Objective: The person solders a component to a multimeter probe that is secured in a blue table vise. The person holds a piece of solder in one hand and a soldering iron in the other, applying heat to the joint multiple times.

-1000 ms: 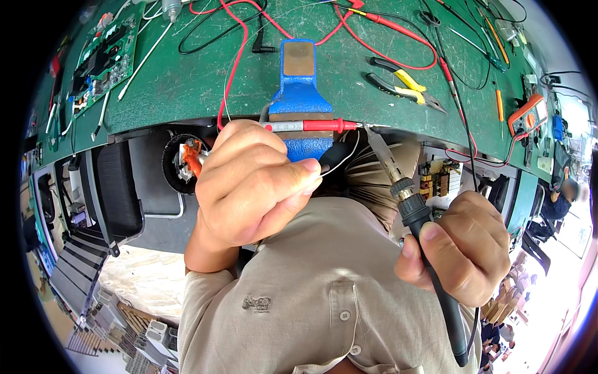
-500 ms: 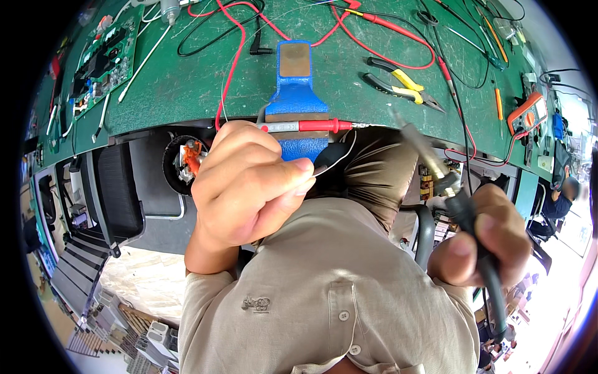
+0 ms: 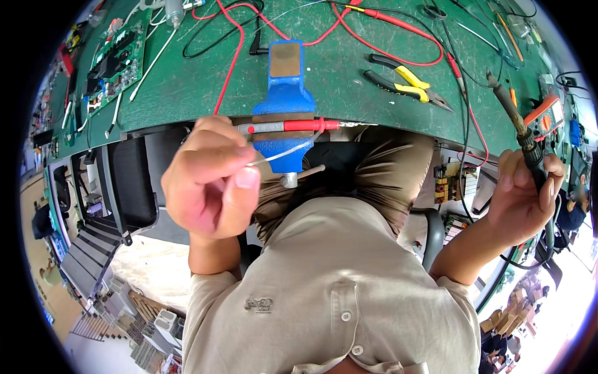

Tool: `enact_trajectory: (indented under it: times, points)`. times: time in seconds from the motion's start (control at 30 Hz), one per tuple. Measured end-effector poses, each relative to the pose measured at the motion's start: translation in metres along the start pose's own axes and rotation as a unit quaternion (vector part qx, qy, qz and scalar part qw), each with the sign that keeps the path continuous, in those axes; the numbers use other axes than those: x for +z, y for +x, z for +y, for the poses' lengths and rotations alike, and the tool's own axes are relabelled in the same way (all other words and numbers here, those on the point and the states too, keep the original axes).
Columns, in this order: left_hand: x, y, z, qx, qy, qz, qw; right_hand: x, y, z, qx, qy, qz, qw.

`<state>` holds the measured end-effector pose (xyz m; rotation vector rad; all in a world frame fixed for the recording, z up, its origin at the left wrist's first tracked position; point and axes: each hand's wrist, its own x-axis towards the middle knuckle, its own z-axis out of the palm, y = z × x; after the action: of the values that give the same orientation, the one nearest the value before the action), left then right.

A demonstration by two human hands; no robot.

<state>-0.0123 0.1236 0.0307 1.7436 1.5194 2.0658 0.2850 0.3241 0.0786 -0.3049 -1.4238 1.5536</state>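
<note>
A blue bench vise (image 3: 283, 96) at the table's front edge clamps a red and grey test probe (image 3: 300, 126) lying level, its bare metal end pointing right. My left hand (image 3: 212, 177), just below and left of the probe, pinches a thin silvery solder wire (image 3: 281, 154). From my fingers the wire bends up to the right, in front of the vise, towards the probe's red part. My right hand (image 3: 523, 202), far to the right, is closed around the dark handle of a soldering iron (image 3: 514, 115). The iron's tip points up and left, well apart from the probe.
Yellow and black pliers (image 3: 408, 81) lie right of the vise on the green table (image 3: 205, 81). Red test leads (image 3: 240, 43) loop across the back. A circuit board (image 3: 118, 65) sits at left, an orange multimeter (image 3: 548, 117) at right. The iron's cable (image 3: 536, 265) hangs below my right hand.
My right hand has carried the soldering iron up and to the right, away from the vise. My left hand has shifted left and a little down with the solder wire.
</note>
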Motion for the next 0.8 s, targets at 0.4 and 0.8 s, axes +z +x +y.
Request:
enact_trajectory:
  times: [0.4,0.8]
  points:
    - [-0.007,0.033,0.013,0.019,0.068,-0.088,0.994,-0.015,-0.016,0.01,0.046,0.014,0.033,0.998]
    - [-0.002,0.019,0.002,-0.071,-0.066,-0.047,0.994,0.0,-0.02,0.012,0.012,-0.069,0.054,0.996]
